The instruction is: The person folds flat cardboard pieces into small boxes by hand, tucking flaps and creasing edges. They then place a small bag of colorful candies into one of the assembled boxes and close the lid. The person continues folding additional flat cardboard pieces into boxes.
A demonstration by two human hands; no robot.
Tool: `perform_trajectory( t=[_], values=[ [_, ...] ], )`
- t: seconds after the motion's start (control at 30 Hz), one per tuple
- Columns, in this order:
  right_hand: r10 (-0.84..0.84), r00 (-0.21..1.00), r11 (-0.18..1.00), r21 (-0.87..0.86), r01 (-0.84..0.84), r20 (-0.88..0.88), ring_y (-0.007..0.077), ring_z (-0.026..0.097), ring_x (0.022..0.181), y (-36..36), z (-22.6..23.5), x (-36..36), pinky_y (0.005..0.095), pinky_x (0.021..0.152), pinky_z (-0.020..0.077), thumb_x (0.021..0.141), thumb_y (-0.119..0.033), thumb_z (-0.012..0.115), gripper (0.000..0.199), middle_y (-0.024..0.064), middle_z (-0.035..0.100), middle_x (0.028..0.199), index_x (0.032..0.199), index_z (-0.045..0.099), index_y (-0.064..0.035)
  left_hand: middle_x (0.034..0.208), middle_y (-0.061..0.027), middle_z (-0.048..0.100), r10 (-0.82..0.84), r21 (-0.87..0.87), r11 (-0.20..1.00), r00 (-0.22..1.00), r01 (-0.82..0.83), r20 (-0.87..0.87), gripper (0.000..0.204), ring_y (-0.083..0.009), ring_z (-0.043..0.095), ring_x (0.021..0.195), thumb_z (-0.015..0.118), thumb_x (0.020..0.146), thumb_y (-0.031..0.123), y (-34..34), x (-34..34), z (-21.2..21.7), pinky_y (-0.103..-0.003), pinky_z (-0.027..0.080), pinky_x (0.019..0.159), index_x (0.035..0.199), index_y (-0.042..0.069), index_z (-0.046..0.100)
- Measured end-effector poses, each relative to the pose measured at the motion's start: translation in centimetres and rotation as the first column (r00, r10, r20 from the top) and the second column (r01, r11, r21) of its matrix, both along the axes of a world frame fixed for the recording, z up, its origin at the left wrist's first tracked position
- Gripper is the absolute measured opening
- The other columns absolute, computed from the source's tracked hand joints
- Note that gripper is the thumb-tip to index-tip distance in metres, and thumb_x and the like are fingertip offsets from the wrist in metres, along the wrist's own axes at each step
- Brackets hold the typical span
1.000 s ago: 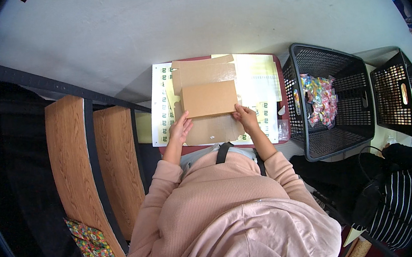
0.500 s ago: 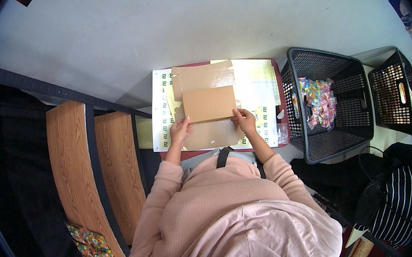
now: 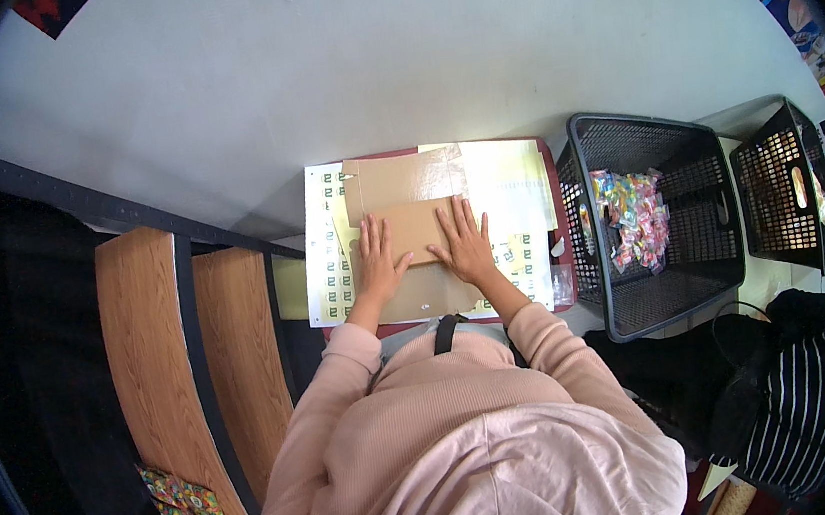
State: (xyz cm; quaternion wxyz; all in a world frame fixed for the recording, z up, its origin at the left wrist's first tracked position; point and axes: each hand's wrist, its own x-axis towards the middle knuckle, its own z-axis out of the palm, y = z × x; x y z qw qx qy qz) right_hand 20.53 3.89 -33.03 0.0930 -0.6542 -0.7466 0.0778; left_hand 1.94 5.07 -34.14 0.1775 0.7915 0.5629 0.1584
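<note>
A brown cardboard panel (image 3: 417,229) lies across the middle of a larger unfolded cardboard sheet (image 3: 409,177), whose far and near parts show beyond it. Whether the two are joined I cannot tell. My left hand (image 3: 380,264) rests flat with fingers spread on the panel's left side. On its right side, my right hand (image 3: 466,247) presses flat too, fingers apart and pointing away from me. The thumbs point toward each other near the panel's near edge. Neither hand grips anything.
Printed white and yellow sheets (image 3: 524,190) lie under the cardboard on a red-edged table (image 3: 556,192). To the right stands a black plastic basket (image 3: 682,281) with colourful wrapped sweets (image 3: 637,219), then a smaller basket (image 3: 767,182). Wood-look shelves (image 3: 144,331) are at left, dark striped cloth (image 3: 821,395) at lower right.
Both hands have let go of the panel's near corners and moved inward and onto its top, fingers now spread flat. The panel lies flatter. The whole view has shifted slightly.
</note>
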Motion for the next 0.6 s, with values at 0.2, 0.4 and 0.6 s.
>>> perform_trajectory(
  t=[0.2, 0.4, 0.6],
  values=[
    [0.012, 1.000, 0.999, 0.033, -0.012, 0.015, 0.0293, 0.010, 0.127, 0.1, -0.8, 0.1, 0.0544, 0.097, 0.0124, 0.076, -0.053, 0.045, 0.073, 0.0161, 0.010, 0.138, 0.132, 0.021, -0.0127, 0.138, -0.0177, 0.003, 0.010, -0.038, 0.999, 0.993, -0.014, -0.117, 0.075, -0.0348, 0.003, 0.127, 0.056, 0.076, 0.032, 0.1, 0.4, 0.7, -0.047, 0.015, 0.100, 0.131, 0.003, 0.015],
    [-0.282, 0.837, 0.959, -0.145, 0.242, -0.469, 0.0368, 0.030, 0.116, -0.8, 0.1, 0.3, 0.0438, 0.094, 0.0222, 0.071, -0.039, 0.061, 0.080, 0.0251, 0.032, 0.123, 0.128, 0.023, 0.0017, 0.125, -0.0198, 0.030, 0.336, -0.291, 0.932, 0.813, -0.214, 0.476, 0.065, -0.0306, 0.030, 0.117, 0.057, 0.077, 0.019, -0.1, -1.3, -3.2, -0.036, 0.028, 0.095, 0.128, 0.002, 0.021],
    [-0.179, 0.419, 0.966, -0.079, 0.245, -0.890, 0.0245, 0.047, 0.099, -0.1, 1.6, 1.1, 0.0363, 0.087, 0.0352, 0.078, -0.035, 0.057, 0.065, 0.0176, 0.042, 0.114, 0.123, 0.029, 0.0039, 0.119, -0.0153, 0.041, 0.327, -0.233, 0.945, 0.663, -0.229, 0.673, 0.060, -0.0238, 0.042, 0.108, 0.057, 0.076, 0.012, -1.3, -1.1, -0.1, -0.032, 0.035, 0.090, 0.126, 0.000, 0.026]
  ],
)
